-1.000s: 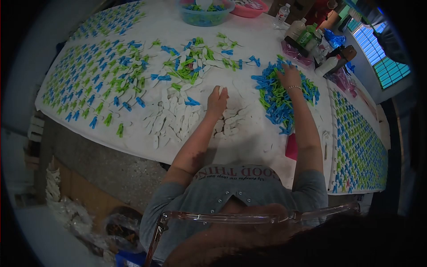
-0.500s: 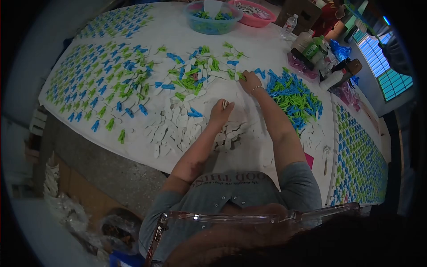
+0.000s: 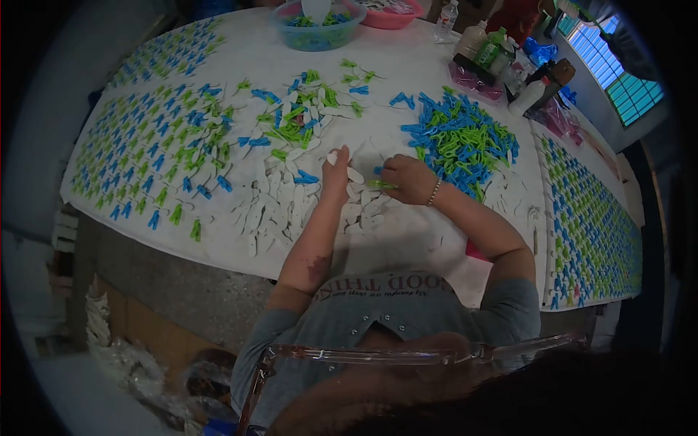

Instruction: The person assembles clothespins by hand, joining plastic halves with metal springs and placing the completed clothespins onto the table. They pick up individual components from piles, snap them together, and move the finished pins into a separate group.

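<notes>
My left hand [image 3: 335,174] is closed around white flat strips, and one white strip [image 3: 355,175] sticks out beside the fingers. Close by on the right, my right hand [image 3: 408,179] pinches a green clip [image 3: 381,184]; a bit of blue shows at its fingertips. Under and left of my left hand lies a spread of loose white strips [image 3: 280,200] with a blue clip [image 3: 306,177] on top. To the right of my right hand rises a heap of blue and green clips [image 3: 465,134]. Beyond my left hand is a loose cluster of green clips [image 3: 294,133] and white strips.
Rows of clips with white strips [image 3: 138,145] cover the table's left side; another patterned sheet of clips [image 3: 589,225] lies at right. At the back stand a clear blue basin [image 3: 320,36], a pink basin [image 3: 389,18] and several bottles [image 3: 492,47].
My right hand has come back from the far clips toward my left hand, bringing a green clip. My left hand has shifted slightly left and turned. The whole view has shifted a little.
</notes>
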`<state>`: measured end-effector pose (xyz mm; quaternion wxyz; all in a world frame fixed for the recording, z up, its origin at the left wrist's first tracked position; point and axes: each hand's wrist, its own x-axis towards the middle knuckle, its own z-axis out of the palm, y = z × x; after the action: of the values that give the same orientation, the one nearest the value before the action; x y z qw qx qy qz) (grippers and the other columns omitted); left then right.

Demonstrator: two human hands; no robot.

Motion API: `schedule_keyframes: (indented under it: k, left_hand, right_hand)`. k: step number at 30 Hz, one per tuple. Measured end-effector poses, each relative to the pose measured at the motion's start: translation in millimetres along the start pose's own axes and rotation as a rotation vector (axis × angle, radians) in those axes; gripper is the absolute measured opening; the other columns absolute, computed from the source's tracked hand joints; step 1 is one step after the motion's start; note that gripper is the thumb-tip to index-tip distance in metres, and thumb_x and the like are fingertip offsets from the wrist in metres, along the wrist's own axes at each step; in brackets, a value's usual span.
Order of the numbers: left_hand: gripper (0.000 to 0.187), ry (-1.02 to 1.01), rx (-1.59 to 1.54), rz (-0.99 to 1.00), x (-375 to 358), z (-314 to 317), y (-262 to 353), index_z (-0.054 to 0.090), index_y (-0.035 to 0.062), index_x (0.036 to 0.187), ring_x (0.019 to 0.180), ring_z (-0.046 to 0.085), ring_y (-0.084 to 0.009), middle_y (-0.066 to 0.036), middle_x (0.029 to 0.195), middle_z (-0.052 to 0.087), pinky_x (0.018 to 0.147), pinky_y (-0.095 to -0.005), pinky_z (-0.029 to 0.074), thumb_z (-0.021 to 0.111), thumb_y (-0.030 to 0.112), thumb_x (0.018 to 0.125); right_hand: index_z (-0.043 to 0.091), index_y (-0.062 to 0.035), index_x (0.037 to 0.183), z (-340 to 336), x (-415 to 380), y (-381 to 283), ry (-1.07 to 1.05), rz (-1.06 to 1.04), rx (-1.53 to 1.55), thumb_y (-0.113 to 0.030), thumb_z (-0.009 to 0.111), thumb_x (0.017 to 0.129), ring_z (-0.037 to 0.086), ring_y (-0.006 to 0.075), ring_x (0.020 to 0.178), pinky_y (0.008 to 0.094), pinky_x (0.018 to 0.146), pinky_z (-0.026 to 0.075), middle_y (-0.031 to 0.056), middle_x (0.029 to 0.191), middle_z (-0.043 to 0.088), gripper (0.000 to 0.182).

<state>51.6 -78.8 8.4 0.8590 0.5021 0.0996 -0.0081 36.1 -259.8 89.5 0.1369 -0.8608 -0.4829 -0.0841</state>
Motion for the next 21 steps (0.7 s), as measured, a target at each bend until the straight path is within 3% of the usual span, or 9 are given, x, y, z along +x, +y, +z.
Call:
schedule_keyframes:
  k: [3, 5, 6, 9, 10, 12, 17, 19, 21]
  left_hand:
    - [0.023, 0.196, -0.121, -0.048, -5, 2, 13, 0.05, 0.0124, 0.076, 0.053, 0.043, -0.0071, 0.002, 0.064, 0.045, 0.045, -0.024, 0.034, 0.058, 0.031, 0.088]
    - [0.019, -0.036, -0.042, -0.007, 8, -6, -10, 0.049, 0.0092, 0.082, 0.053, 0.048, -0.0098, -0.002, 0.067, 0.049, 0.049, -0.0256, 0.04, 0.057, 0.026, 0.089]
    - [0.019, -0.035, -0.05, -0.005, 7, -3, -9, 0.049, 0.0092, 0.082, 0.053, 0.048, -0.0098, -0.002, 0.067, 0.049, 0.049, -0.0256, 0.04, 0.057, 0.026, 0.089]
    - [0.016, -0.137, -0.013, -0.007, 0, 6, -3, 0.05, 0.0078, 0.09, 0.055, 0.048, -0.0112, -0.004, 0.076, 0.055, 0.053, -0.0262, 0.041, 0.057, 0.022, 0.089]
    - [0.015, -0.137, -0.015, -0.01, 0, 6, -2, 0.05, 0.0058, 0.092, 0.055, 0.05, -0.0114, -0.005, 0.075, 0.055, 0.052, -0.0261, 0.042, 0.057, 0.018, 0.088]
    - [0.015, -0.126, -0.024, -0.005, 0, 7, 1, 0.05, 0.0039, 0.095, 0.055, 0.052, -0.0116, -0.005, 0.075, 0.055, 0.052, -0.0259, 0.042, 0.057, 0.014, 0.087]
    - [0.018, -0.215, 0.138, 0.038, 3, 2, -4, 0.057, 0.002, 0.102, 0.056, 0.052, -0.0105, -0.003, 0.074, 0.054, 0.053, -0.0241, 0.043, 0.057, 0.012, 0.087]
    - [0.017, -0.22, 0.107, 0.028, 3, 3, -7, 0.058, 0.0017, 0.099, 0.055, 0.052, -0.0101, -0.003, 0.073, 0.054, 0.053, -0.024, 0.043, 0.057, 0.013, 0.087]
    - [0.017, -0.217, 0.084, 0.019, 5, 1, -7, 0.059, 0.0014, 0.097, 0.055, 0.051, -0.0096, -0.003, 0.073, 0.054, 0.052, -0.024, 0.042, 0.057, 0.015, 0.087]
  right_hand:
    - [0.059, -0.0073, 0.091, -28, -31, 34, 0.023, 0.153, -0.113, -0.015, 0.066, 0.07, 0.055, 0.03, 0.085, 0.0398, 0.072, 0.047, 0.0117, 0.088, 0.053, 0.023]
    - [0.06, -0.0057, 0.093, -50, -46, 77, 0.058, 0.372, -0.236, -0.014, 0.066, 0.07, 0.055, 0.0327, 0.09, 0.0411, 0.075, 0.047, 0.0141, 0.097, 0.054, 0.025]
    - [0.06, -0.0052, 0.094, -60, -52, 96, 0.028, 0.502, -0.311, -0.012, 0.066, 0.071, 0.055, 0.0343, 0.094, 0.0416, 0.077, 0.048, 0.0157, 0.106, 0.055, 0.025]
    - [0.061, -0.0053, 0.101, -67, -54, 132, -0.002, 0.645, -0.58, -0.015, 0.063, 0.076, 0.056, 0.0354, 0.096, 0.041, 0.08, 0.048, 0.0191, 0.111, 0.056, 0.026]
    - [0.061, -0.0053, 0.101, -63, -43, 145, -0.002, 0.635, -0.579, -0.015, 0.063, 0.076, 0.056, 0.0354, 0.096, 0.041, 0.08, 0.048, 0.0191, 0.111, 0.056, 0.026]
    - [0.061, -0.0059, 0.106, -50, -12, 176, -0.014, 0.756, -0.166, -0.02, 0.061, 0.08, 0.058, 0.0361, 0.095, 0.0405, 0.082, 0.047, 0.0226, 0.108, 0.059, 0.029]
    - [0.061, -0.0031, 0.102, 20, 75, 214, 0.055, 0.794, -0.139, -0.025, 0.061, 0.08, 0.061, 0.0352, 0.089, 0.0401, 0.079, 0.049, 0.0205, 0.099, 0.063, 0.031]
    - [0.06, -0.0013, 0.102, 43, 99, 230, 0.073, 0.909, -0.146, -0.028, 0.062, 0.078, 0.062, 0.0343, 0.087, 0.0401, 0.077, 0.05, 0.0199, 0.094, 0.064, 0.036]
    - [0.059, -0.0009, 0.103, 54, 112, 245, -0.048, 0.977, -0.126, -0.029, 0.063, 0.078, 0.063, 0.0334, 0.083, 0.039, 0.074, 0.051, 0.0208, 0.092, 0.064, 0.038]
